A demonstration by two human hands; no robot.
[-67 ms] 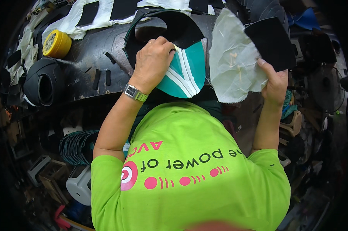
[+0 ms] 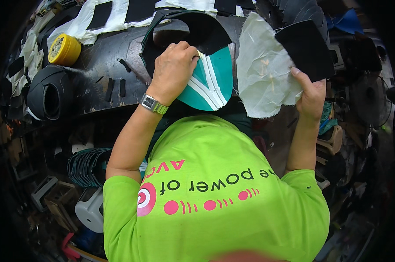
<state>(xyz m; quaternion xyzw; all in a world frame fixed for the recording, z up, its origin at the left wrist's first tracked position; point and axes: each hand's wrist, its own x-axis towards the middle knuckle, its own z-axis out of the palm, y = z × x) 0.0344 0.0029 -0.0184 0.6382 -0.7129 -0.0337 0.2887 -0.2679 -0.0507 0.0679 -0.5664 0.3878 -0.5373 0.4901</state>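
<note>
The left hand (image 2: 173,67) is gripping the green piece (image 2: 222,72); right of that piece, the right hand (image 2: 312,92) is holding cloth (image 2: 265,61) and patch (image 2: 306,50).

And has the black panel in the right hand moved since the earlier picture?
Yes, slightly: the black panel has shifted left, nearer the yellow tub, which has stayed put.

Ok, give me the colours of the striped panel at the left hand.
The striped panel is teal green with white stripes; best seen in the head view.
</note>
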